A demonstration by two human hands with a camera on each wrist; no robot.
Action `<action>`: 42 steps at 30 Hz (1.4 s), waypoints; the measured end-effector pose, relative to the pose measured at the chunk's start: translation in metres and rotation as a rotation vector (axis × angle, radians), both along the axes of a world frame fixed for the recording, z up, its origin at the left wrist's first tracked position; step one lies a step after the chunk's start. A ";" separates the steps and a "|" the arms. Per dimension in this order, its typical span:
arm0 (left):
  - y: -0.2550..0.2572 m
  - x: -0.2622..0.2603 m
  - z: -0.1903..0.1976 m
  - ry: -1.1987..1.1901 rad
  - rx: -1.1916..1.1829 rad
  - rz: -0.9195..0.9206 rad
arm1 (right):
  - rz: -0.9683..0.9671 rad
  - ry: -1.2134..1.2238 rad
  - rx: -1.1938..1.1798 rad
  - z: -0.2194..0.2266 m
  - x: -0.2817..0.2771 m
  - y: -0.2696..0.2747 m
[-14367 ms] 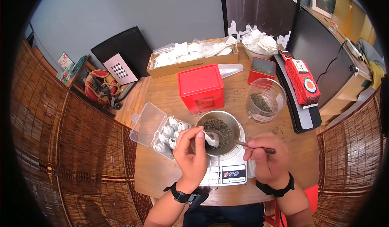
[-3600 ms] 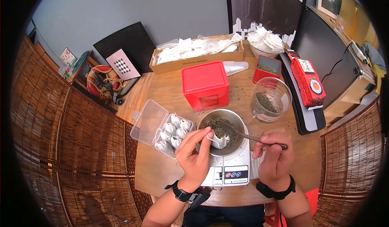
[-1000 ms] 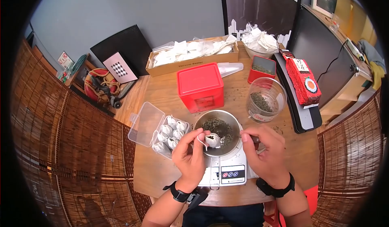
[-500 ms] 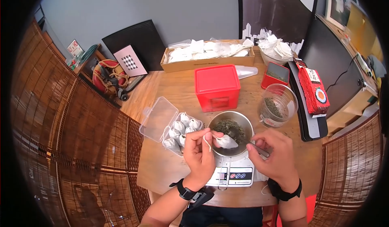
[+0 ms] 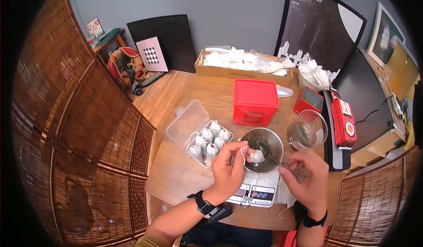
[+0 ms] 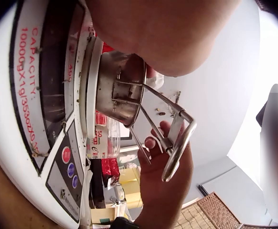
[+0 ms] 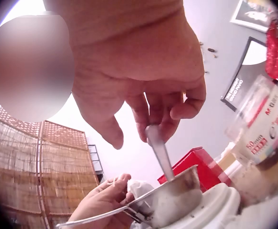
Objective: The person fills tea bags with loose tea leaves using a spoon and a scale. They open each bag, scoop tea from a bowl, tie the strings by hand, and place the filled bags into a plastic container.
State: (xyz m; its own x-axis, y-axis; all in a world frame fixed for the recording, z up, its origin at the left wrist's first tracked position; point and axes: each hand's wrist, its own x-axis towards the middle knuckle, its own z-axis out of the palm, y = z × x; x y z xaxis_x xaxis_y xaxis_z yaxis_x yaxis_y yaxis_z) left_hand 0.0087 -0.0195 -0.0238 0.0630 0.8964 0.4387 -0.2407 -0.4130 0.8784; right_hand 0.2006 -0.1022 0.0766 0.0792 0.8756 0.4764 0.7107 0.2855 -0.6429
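My left hand (image 5: 229,170) pinches the gathered top of a small white drawstring tea bag (image 5: 257,156), its string hanging by the fingers. The bag is held over a steel pot (image 5: 276,144) of dried green leaves. From the right, my right hand (image 5: 308,181) holds a metal spoon (image 7: 162,155) by its handle, fingers curled at it and the thumb standing off to one side. The spoon's lower end dips inside the pot, hidden behind the wall in the right wrist view. Under the pot is a white kitchen scale (image 6: 70,171); the pot's wire handle (image 6: 177,138) points toward me.
Left of the pot, a clear plastic box (image 5: 187,121) with its lid up holds several filled bags. Behind stand a red tin (image 5: 255,99) and a cardboard box (image 5: 246,73) of white bags. At right are a clear plastic cup (image 5: 315,132) and a smaller red tin (image 5: 306,108).
The spoon was at the bag's mouth earlier; now it is down in the pot. The left hand keeps its pinch on the tea bag. The head view has turned left.
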 end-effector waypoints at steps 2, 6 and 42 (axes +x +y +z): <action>-0.001 0.000 0.000 0.002 -0.002 -0.007 | 0.050 -0.033 -0.037 0.013 -0.012 0.003; 0.000 -0.003 -0.002 0.127 0.110 0.072 | 0.139 -0.175 -0.100 0.027 -0.043 0.022; 0.016 0.026 -0.027 0.338 0.345 0.073 | 0.164 -0.711 0.052 0.003 -0.148 0.093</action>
